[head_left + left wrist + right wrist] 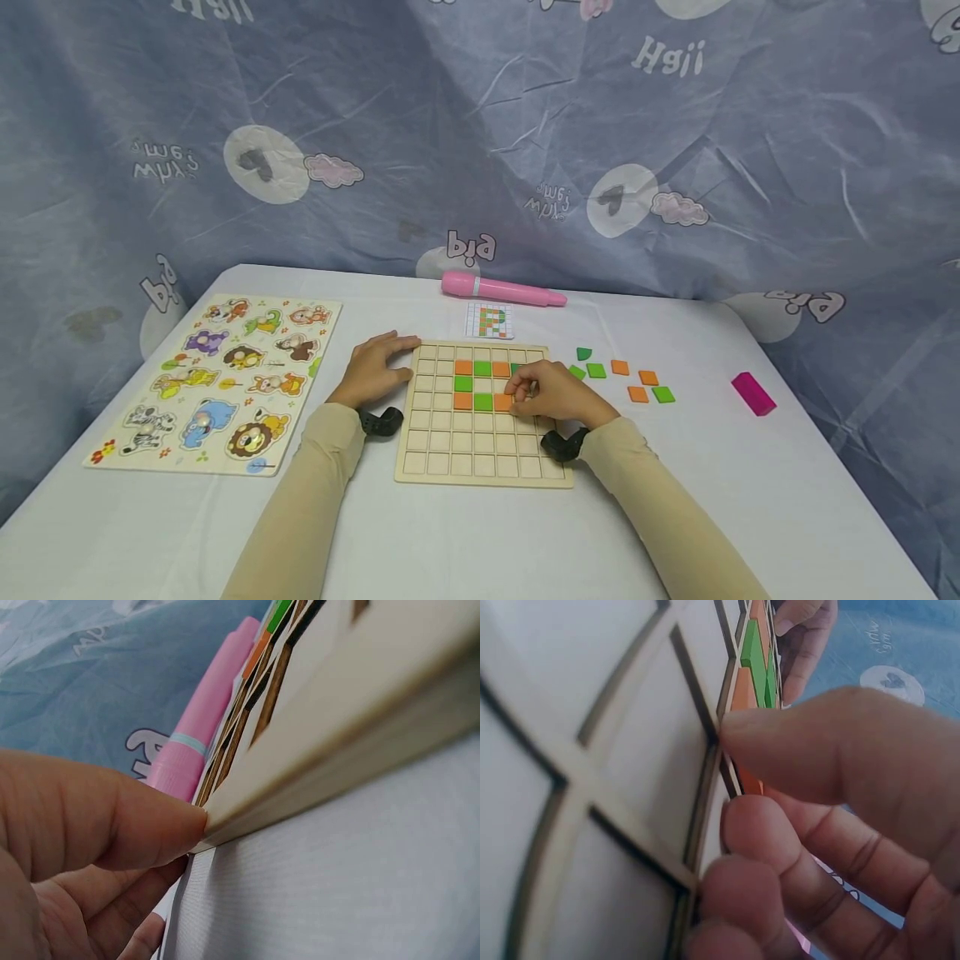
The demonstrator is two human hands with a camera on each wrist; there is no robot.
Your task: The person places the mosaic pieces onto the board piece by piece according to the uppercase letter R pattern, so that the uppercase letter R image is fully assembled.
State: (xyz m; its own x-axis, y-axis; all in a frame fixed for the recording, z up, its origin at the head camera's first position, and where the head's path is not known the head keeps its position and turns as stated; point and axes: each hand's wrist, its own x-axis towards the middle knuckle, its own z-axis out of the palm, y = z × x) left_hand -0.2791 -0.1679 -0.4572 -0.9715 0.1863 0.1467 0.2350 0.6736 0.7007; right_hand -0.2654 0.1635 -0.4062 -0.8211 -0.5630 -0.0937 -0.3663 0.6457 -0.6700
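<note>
- Board [483, 444], center: lower rows bare, seemingly left.
- Right hand [558, 393]: fingers bent narrowly over seated tiles [482, 402]; cannot tell whether pinching any.
- Left hand [375, 367], spread wide, touches board's left edge.
- Loose tiles [595, 371], right of center: unplaced.
- Pattern card [490, 321], above board.
</note>
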